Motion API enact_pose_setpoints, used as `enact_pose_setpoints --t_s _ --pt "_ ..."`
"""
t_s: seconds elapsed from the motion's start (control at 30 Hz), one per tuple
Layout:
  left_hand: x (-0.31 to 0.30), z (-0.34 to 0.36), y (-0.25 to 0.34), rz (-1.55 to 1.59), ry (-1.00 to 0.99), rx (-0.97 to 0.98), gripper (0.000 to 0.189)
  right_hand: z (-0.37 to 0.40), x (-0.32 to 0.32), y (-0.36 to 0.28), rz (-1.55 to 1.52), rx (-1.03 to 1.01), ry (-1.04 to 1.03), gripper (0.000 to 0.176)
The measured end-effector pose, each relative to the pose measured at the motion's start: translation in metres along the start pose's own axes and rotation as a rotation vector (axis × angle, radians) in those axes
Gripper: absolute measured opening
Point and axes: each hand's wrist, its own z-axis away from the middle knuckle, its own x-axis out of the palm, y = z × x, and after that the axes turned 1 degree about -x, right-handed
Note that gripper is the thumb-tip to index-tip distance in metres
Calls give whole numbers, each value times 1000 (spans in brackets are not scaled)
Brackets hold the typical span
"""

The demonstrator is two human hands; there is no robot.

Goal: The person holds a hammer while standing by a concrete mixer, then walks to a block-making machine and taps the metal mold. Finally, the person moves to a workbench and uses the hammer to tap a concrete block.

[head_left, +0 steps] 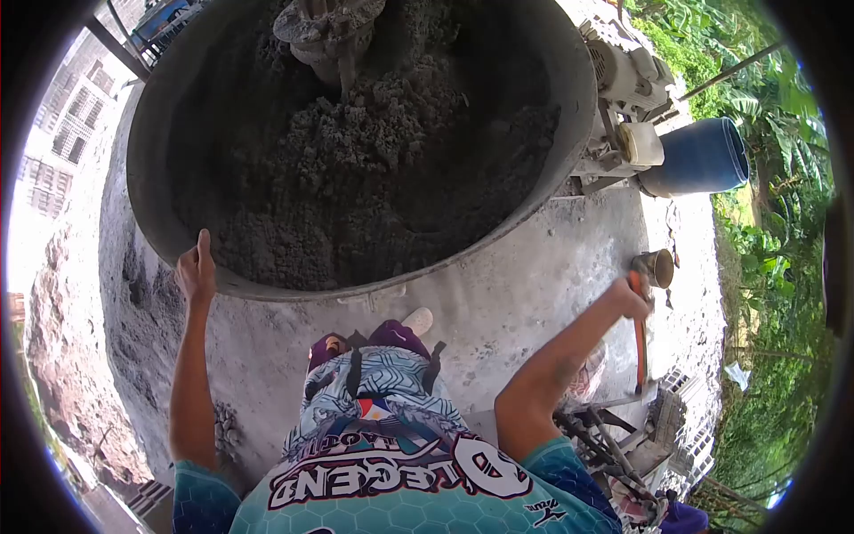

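Observation:
A large round mixing pan (583,107) stands in front of me, with grey, crumbly wet mix (356,133) inside. A mortar-caked mixer shaft (334,40) reaches down into it at the top. My left hand (197,269) grips the pan's near rim at the left, one finger pointing up. Out to the right, my right hand (630,299) is closed round the orange handle of a long tool (640,351), whose lower end is hard to make out. A small metal can (660,267) is just beyond that hand.
A motor (623,76) is mounted at the pan's right side, with a blue drum (698,158) beside it. Hollow blocks (680,414) and scrap lie at lower right. Rough rubble (76,329) borders the concrete floor (498,311) on the left; green plants grow at right.

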Motion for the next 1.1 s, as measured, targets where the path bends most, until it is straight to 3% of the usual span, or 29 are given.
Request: enact_pose_setpoints --t_s 0.07,0.1,0.13,0.17,0.2,0.27,0.3,0.4,0.43,0.53,0.57,0.63,0.67,0.77,0.8,0.83,0.87,0.93,1.03,1.1 --pt "-3 -3 -2 -92 -83 77 77 79 -21 91 372 1017 -567 33" --pt "-4 -2 -2 -88 -79 70 77 105 -25 96 458 1236 -705 37" --pt "-5 -3 -1 -124 -96 75 77 105 -42 74 542 1224 -680 36" --pt "-6 -5 0 -165 -121 80 78 73 -63 44 431 1297 -780 26" --pt "-5 -8 0 -159 -120 69 78 64 -70 8 514 1270 -690 28" --pt "-6 -7 -5 -193 -168 56 79 53 -95 -45 767 1016 -563 28" --pt "-2 -7 -5 -187 -167 54 79 41 -105 -75 698 985 -522 27" --pt "3 -5 -10 -115 -78 95 76 21 -111 -161 476 641 -428 38" --pt "5 -8 -13 -90 -35 101 74 7 -112 -193 360 557 -591 38" --pt "7 -6 -15 -44 33 116 71 -8 -79 -247 155 -148 -470 36" --pt "7 -8 -13 -20 67 122 70 -35 -65 -253 77 -411 -246 30" --pt "8 -10 -15 27 70 124 70 -67 -27 -247 -307 -609 -41 26" --pt "7 -9 -16 69 68 127 70 -63 1 -212 -462 -680 112 26" --pt "4 -7 -11 78 35 134 71 -43 39 -16 -184 -323 266 21" --pt "1 4 -18 66 11 120 71 -7 18 23 -160 180 197 24" --pt "1 0 -18 15 -14 129 71 29 -2 62 199 932 -182 28" --pt "2 -8 -14 -27 -27 143 71 66 -22 102 398 1295 -650 33" --pt "-2 -10 -6 -52 -44 107 72 49 -60 55 431 1447 -668 32" --pt "-5 -5 3 -94 -72 56 73 46 -115 -20 858 1174 -568 32" --pt "-7 -6 0 -113 -94 87 72 41 -149 -58 886 1066 -383 31"
